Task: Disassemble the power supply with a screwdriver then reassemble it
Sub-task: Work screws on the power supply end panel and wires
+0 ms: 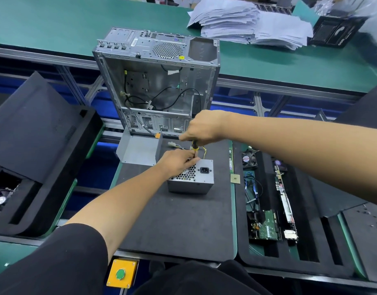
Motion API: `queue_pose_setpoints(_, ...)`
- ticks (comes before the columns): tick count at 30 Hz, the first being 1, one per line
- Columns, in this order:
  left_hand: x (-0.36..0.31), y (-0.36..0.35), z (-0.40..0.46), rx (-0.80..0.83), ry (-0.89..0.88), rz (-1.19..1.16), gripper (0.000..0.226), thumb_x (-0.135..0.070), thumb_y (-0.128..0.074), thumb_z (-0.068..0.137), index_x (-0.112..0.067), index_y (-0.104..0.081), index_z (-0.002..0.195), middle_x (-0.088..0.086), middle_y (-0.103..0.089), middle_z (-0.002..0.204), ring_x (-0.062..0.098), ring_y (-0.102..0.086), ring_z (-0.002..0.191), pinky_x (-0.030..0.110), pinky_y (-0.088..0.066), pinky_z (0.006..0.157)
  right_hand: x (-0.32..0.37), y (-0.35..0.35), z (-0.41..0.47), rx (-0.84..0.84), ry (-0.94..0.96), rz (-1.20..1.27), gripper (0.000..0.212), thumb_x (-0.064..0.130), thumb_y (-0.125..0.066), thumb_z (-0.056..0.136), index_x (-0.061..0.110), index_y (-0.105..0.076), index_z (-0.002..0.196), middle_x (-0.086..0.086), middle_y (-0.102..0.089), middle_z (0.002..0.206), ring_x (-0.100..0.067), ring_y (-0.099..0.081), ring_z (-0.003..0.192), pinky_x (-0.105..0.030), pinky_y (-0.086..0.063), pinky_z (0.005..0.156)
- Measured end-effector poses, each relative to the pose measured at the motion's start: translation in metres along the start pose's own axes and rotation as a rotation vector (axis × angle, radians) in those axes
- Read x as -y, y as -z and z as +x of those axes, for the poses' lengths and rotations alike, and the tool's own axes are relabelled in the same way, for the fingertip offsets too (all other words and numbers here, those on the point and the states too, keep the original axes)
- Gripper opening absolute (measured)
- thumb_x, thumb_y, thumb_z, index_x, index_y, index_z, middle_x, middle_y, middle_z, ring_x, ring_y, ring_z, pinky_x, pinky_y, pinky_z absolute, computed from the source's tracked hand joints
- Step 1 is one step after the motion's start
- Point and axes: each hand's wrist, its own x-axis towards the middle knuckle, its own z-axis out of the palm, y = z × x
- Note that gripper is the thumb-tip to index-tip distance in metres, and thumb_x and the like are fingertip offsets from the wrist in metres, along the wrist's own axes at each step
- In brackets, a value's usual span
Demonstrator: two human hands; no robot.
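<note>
Grey and boxy, the metal power supply is sitting on the black foam mat. On its top the left hand is resting, fingers curled by the shaft, while above it the right hand is gripping the black-and-yellow screwdriver upright.

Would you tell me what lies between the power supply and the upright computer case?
In the head view, a bent grey metal cover and loose wires lie between the power supply and the case.
</note>
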Motion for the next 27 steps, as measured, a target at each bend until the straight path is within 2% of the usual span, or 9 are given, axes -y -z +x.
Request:
queue_pose_setpoints(2,0.0,0.0,0.001,-0.007,-0.001,0.009,0.037,-0.062,-0.033,0.103,-0.034,-0.047,0.082,-0.008,-0.06,0.067,0.013,-0.057,0.069,0.035,-0.048,0.065,0.005,-0.001,0.002,0.08,-0.206,0.152,0.017,0.033,-0.051,0.097,0.016,-0.051,0.099,-0.002,-0.044,0.071,-0.025,-0.047,0.061,-0.03,-0.028,0.049)
queue_pose_setpoints(5,0.0,0.0,0.001,-0.015,-0.019,0.003,0.032,-0.06,-0.035,0.103,-0.036,-0.044,0.085,-0.008,-0.059,0.065,0.014,-0.057,0.068,0.036,-0.047,0.064,0.005,-0.002,0.005,0.153,-0.365,0.268,0.029,0.041,-0.052,0.095,0.013,-0.053,0.087,-0.004,-0.057,0.08,-0.021,-0.048,0.059,-0.029,-0.029,0.049)
queue_pose_setpoints(8,0.001,0.0,0.0,-0.01,0.007,-0.001,0.035,-0.062,-0.035,0.103,-0.035,-0.049,0.086,-0.009,-0.058,0.066,0.015,-0.056,0.07,0.036,-0.046,0.066,0.002,0.0,0.002,-0.009,-0.202,0.098,0.032,0.036,-0.058,0.092,0.018,-0.039,0.11,-0.002,-0.058,0.082,-0.03,-0.052,0.065,-0.03,-0.027,0.048)
queue_pose_setpoints(11,0.0,0.0,0.0,0.025,0.041,0.014,0.043,-0.065,-0.032,0.102,-0.033,-0.054,0.084,-0.007,-0.061,0.069,0.014,-0.058,0.069,0.034,-0.044,0.062,0.0,0.0,0.001,-0.064,0.037,-0.008,0.026,0.021,-0.055,0.095,0.025,-0.038,0.115,-0.003,-0.062,0.092,-0.03,-0.052,0.071,-0.033,-0.031,0.051)
queue_pose_setpoints(14,-0.002,0.0,0.0,0.014,0.061,0.028,0.045,-0.064,-0.033,0.101,-0.03,-0.053,0.079,-0.008,-0.063,0.067,0.009,-0.058,0.066,0.032,-0.039,0.057,0.006,0.003,0.007,0.037,-0.125,0.123,0.015,0.031,-0.055,0.094,0.019,-0.046,0.094,-0.003,-0.049,0.077,-0.027,-0.047,0.064,-0.029,-0.028,0.049)
queue_pose_setpoints(17,-0.002,0.001,-0.001,0.0,0.036,0.01,0.035,-0.062,-0.035,0.1,-0.034,-0.054,0.09,-0.009,-0.065,0.07,0.003,-0.058,0.065,0.031,-0.043,0.061,0.006,0.002,0.011,0.135,-0.31,0.167,0.03,0.039,-0.05,0.095,0.014,-0.049,0.077,-0.001,-0.05,0.074,-0.019,-0.044,0.055,-0.028,-0.027,0.048)
queue_pose_setpoints(22,0.0,0.0,-0.001,-0.011,0.027,0.013,0.038,-0.063,-0.036,0.102,-0.034,-0.059,0.095,-0.01,-0.066,0.078,0.012,-0.058,0.074,0.032,-0.045,0.066,0.0,-0.001,0.001,-0.035,-0.101,0.152,0.029,0.028,-0.053,0.094,0.02,-0.041,0.119,-0.001,-0.048,0.09,-0.029,-0.049,0.068,-0.032,-0.03,0.051)
queue_pose_setpoints(24,0.0,0.0,-0.001,0.014,0.037,0.009,0.038,-0.063,-0.036,0.102,-0.035,-0.061,0.095,-0.01,-0.067,0.079,0.013,-0.061,0.077,0.032,-0.044,0.065,0.001,-0.002,-0.001,-0.075,-0.012,0.155,0.019,0.021,-0.053,0.095,0.022,-0.044,0.111,0.0,-0.051,0.093,-0.028,-0.046,0.071,-0.031,-0.027,0.051)
queue_pose_setpoints(27,0.0,0.002,-0.001,0.028,0.031,0.002,0.045,-0.067,-0.031,0.102,-0.033,-0.06,0.097,-0.008,-0.069,0.083,0.015,-0.062,0.084,0.035,-0.048,0.071,0.006,-0.001,0.002,-0.021,-0.18,0.196,0.011,0.025,-0.054,0.093,0.021,-0.045,0.098,0.001,-0.042,0.07,-0.025,-0.04,0.06,-0.03,-0.024,0.048)
